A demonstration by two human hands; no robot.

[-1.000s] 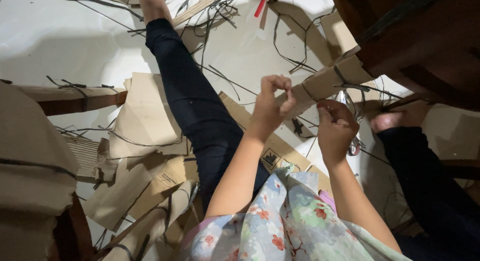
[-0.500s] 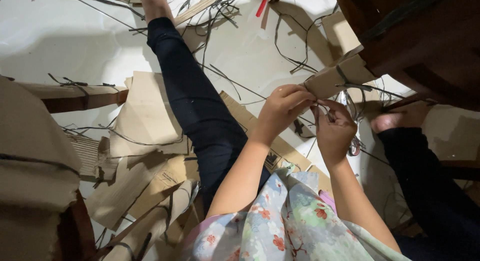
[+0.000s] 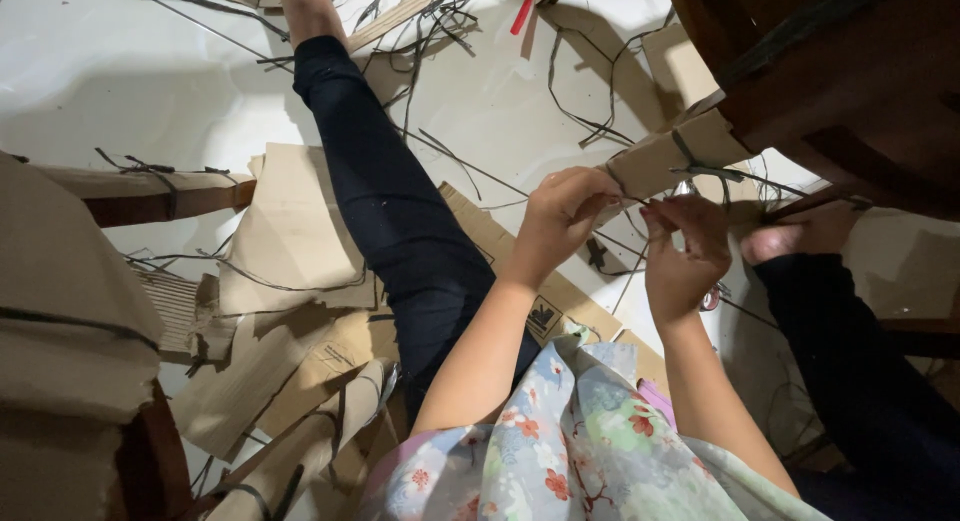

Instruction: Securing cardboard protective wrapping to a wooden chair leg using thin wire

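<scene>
Change: both hands have drawn closer together at the end of the cardboard strip since the earlier frames, where the left was lifted higher and further from the right.
Far left: folded cardboard stack [image 3: 70,321] bound by a dark strap, beside a brown wooden edge.
Floor left: flat cardboard pieces [image 3: 295,246] lie overlapping on the white floor [image 3: 130,71], with thin dark straps strewn across them.
Left leg: dark trouser leg [image 3: 390,201] stretches away up the frame, bare foot near the top edge.
Left hand: left hand [image 3: 565,216] is curled, fingertips pinching at the near end of the cardboard strip [image 3: 665,159].
Cardboard strip: raised off the floor, slanting up to the right toward the dark wooden furniture [image 3: 850,81], with a dark strap [image 3: 700,166] wrapped around it.
Right hand: right hand [image 3: 685,251] is bent with fingers pinched together just below the strip; what it grips is too small to tell, likely a thin strap.
Scissors: a handle of scissors [image 3: 712,299] peeks out just behind the right wrist, on the floor.
Right leg: second dark trouser leg [image 3: 860,371], bare foot beside the furniture.
Bottom: floral garment [image 3: 570,451] at the lower edge.
</scene>
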